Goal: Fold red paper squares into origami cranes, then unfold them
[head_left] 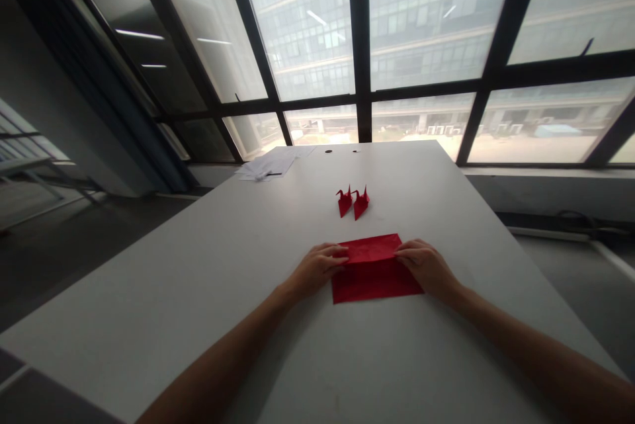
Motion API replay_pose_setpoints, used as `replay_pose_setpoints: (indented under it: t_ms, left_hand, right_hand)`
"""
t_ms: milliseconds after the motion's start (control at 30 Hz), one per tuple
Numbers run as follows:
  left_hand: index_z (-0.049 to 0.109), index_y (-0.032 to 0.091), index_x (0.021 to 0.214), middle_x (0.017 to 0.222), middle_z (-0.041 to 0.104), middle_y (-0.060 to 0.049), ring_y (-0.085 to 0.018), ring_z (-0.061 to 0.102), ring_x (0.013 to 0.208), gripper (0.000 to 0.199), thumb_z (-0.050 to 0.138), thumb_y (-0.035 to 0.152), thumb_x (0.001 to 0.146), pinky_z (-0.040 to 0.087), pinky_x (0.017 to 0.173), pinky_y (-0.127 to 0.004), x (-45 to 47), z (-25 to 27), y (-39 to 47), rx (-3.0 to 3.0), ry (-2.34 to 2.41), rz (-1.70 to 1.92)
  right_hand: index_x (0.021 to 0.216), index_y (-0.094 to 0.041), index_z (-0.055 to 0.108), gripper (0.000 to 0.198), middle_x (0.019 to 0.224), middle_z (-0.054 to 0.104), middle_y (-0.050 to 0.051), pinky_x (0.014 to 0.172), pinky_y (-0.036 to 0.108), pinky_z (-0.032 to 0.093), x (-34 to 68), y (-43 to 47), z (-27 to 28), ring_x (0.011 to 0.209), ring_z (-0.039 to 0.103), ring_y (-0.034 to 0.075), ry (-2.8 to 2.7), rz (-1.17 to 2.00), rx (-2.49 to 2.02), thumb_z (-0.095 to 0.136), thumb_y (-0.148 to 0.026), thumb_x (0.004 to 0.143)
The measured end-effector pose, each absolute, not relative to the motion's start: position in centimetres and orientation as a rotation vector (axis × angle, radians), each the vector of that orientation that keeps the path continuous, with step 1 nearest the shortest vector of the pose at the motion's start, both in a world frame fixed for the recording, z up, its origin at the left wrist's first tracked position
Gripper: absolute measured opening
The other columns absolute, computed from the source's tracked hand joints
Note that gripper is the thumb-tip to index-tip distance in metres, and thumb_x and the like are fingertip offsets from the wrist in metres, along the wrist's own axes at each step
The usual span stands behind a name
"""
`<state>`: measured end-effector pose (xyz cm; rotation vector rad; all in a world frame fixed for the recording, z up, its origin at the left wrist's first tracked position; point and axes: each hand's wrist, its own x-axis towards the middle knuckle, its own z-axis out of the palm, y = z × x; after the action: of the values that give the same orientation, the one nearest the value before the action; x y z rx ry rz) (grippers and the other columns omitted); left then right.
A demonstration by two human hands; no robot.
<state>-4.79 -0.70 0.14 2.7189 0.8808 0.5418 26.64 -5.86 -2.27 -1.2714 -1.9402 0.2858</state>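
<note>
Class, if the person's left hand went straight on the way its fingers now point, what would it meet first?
The red paper, which the left hand is touching. Past that, across the sheet, probably the right hand at the opposite side, though depth is hard to judge.

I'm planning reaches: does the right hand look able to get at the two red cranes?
Likely yes: nothing blocks the cranes, though the right hand must first release the red paper.
</note>
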Motion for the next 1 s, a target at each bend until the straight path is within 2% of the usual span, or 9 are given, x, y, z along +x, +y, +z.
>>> replay_pose_setpoints:
  t_ms: [233,300,367,433,533,600,700,867,1000]
  left_hand:
    - [0.076,0.027,0.106,0.111,0.074,-0.005,-0.019,0.066,0.102,0.031,0.049,0.040,0.100,0.044,0.100,-0.035,-4.5,2.6,-2.8,2.643,0.616,0.471]
    - [0.074,0.026,0.110,0.104,0.075,-0.006,-0.019,0.068,0.096,0.030,0.048,0.038,0.100,0.047,0.096,-0.034,-4.3,2.6,-2.9,2.599,0.581,0.512]
    - [0.068,0.026,0.122,0.111,0.073,-0.008,-0.021,0.067,0.104,0.030,0.052,0.034,0.099,0.048,0.097,-0.036,-4.0,2.4,-2.8,2.608,0.594,0.571]
    - [0.058,0.028,0.136,0.129,0.066,-0.008,-0.023,0.058,0.123,0.038,0.054,0.029,0.098,0.044,0.106,-0.040,-3.6,1.9,-2.7,2.651,0.589,0.580]
    - [0.044,0.033,0.146,0.146,0.052,-0.005,-0.023,0.043,0.140,0.051,0.056,0.027,0.097,0.032,0.117,-0.045,-3.2,1.3,-2.5,2.712,0.558,0.462]
    - [0.045,0.034,0.145,0.147,0.052,-0.004,-0.024,0.043,0.140,0.053,0.059,0.030,0.095,0.029,0.119,-0.047,-3.2,1.0,-2.4,2.737,0.616,0.413]
    - [0.049,0.032,0.143,0.144,0.054,-0.006,-0.026,0.045,0.138,0.050,0.060,0.036,0.094,0.032,0.116,-0.046,-3.9,0.7,-2.0,2.746,0.800,0.446]
    - [0.039,0.026,0.150,0.154,0.040,-0.010,-0.027,0.038,0.143,0.059,0.057,0.039,0.095,0.029,0.117,-0.047,-5.4,0.4,-1.0,2.714,0.989,0.425]
    - [0.044,0.027,0.147,0.153,0.042,-0.009,-0.027,0.037,0.143,0.055,0.057,0.040,0.095,0.027,0.117,-0.051,-5.6,0.5,-0.5,2.652,1.057,0.356]
  right_hand:
    - [0.092,-0.025,0.076,0.028,0.105,0.073,0.006,0.093,0.040,0.049,26.9,-5.4,-2.7,0.101,0.063,0.023,-1.989,0.302,-1.223,0.051,-0.012,0.090]
    - [0.090,-0.026,0.076,0.030,0.108,0.072,0.006,0.095,0.040,0.048,26.8,-5.3,-2.8,0.105,0.062,0.023,-2.052,0.320,-1.154,0.050,-0.013,0.092]
    - [0.089,-0.027,0.076,0.031,0.111,0.071,0.006,0.096,0.040,0.048,26.7,-5.3,-2.7,0.108,0.061,0.023,-2.114,0.323,-1.085,0.049,-0.015,0.095]
    - [0.092,-0.028,0.076,0.029,0.114,0.070,0.005,0.098,0.041,0.047,26.4,-5.3,-2.4,0.111,0.060,0.023,-2.152,0.302,-1.066,0.050,-0.016,0.095]
    - [0.113,-0.028,0.071,0.030,0.117,0.068,0.007,0.099,0.042,0.046,25.9,-5.9,-1.8,0.112,0.058,0.024,-2.117,0.223,-1.184,0.054,-0.015,0.092]
    - [0.118,-0.025,0.067,0.031,0.114,0.068,0.009,0.096,0.042,0.047,25.5,-6.6,-1.3,0.107,0.059,0.025,-2.053,0.163,-1.305,0.055,-0.016,0.092]
    - [0.111,-0.024,0.070,0.023,0.107,0.068,0.009,0.092,0.042,0.047,24.8,-7.7,-1.0,0.100,0.060,0.025,-2.054,0.136,-1.398,0.057,-0.023,0.092]
    - [0.127,-0.026,0.064,0.040,0.123,0.064,0.010,0.098,0.047,0.043,24.8,-8.1,-1.7,0.112,0.055,0.030,-2.173,0.186,-1.364,0.066,-0.032,0.087]
    - [0.126,-0.027,0.065,0.039,0.125,0.063,0.011,0.097,0.049,0.042,25.4,-7.4,-2.2,0.113,0.055,0.030,-2.154,0.190,-1.369,0.066,-0.029,0.086]
